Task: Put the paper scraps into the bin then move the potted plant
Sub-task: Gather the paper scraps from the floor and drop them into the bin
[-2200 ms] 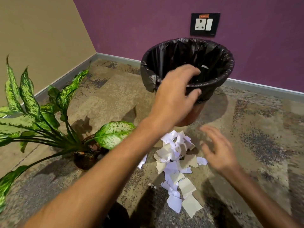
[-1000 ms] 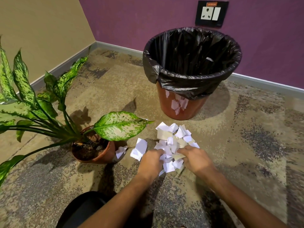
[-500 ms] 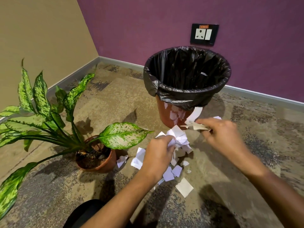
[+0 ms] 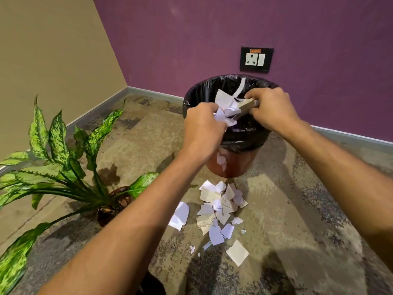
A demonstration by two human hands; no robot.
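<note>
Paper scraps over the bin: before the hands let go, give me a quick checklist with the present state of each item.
1. Left hand has a grip on white paper scraps: ok.
2. Right hand has a grip on a beige scrap: ok.
3. Both handfuls are over the bin opening, inside the black liner's rim: ok.
4. Bin stands upright on the carpet: ok.
5. Floor cleared of paper: not ok, a pile of scraps lies in front of the bin.
6. Potted plant ready to move: not ok, scraps come first; it stands at the left.
</note>
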